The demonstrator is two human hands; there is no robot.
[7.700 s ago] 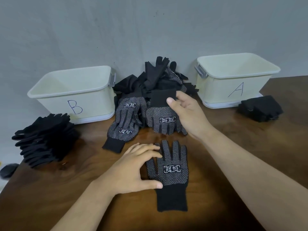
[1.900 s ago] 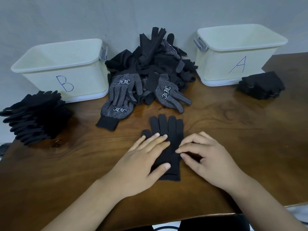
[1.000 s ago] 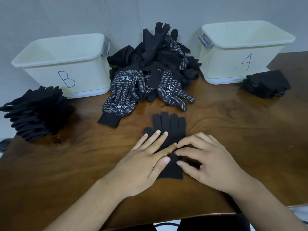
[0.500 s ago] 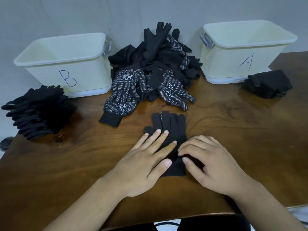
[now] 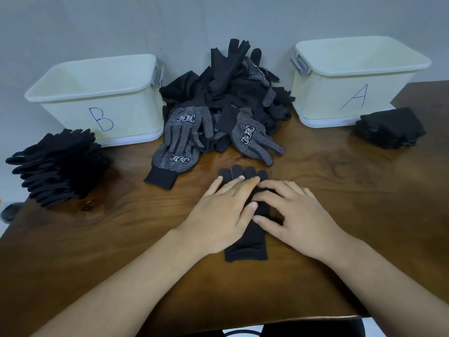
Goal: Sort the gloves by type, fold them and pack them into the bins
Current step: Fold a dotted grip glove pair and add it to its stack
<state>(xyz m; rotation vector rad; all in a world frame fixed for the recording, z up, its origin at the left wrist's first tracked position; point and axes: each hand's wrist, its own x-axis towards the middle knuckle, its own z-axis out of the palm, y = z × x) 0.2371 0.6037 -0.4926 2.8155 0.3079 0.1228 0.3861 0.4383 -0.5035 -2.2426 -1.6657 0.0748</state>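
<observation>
A black glove lies flat on the wooden table, fingers pointing away from me, cuff toward me. My left hand presses flat on its left half with straight fingers. My right hand rests on its right edge, fingers slightly bent, fingertips on the fabric. Behind it sits a loose pile of black gloves, with two white-dotted gloves at its front. Bin B stands at the back left, bin A at the back right.
A stack of flat black gloves lies in front of bin B at the left table edge. A stack of folded black gloves sits beside bin A. A grey wall runs behind the bins. The table's near edge is just below my forearms.
Both hands have slid forward along the glove toward its fingers, so the cuff now shows bare below them. The dotted glove from several seconds ago now lies face down.
</observation>
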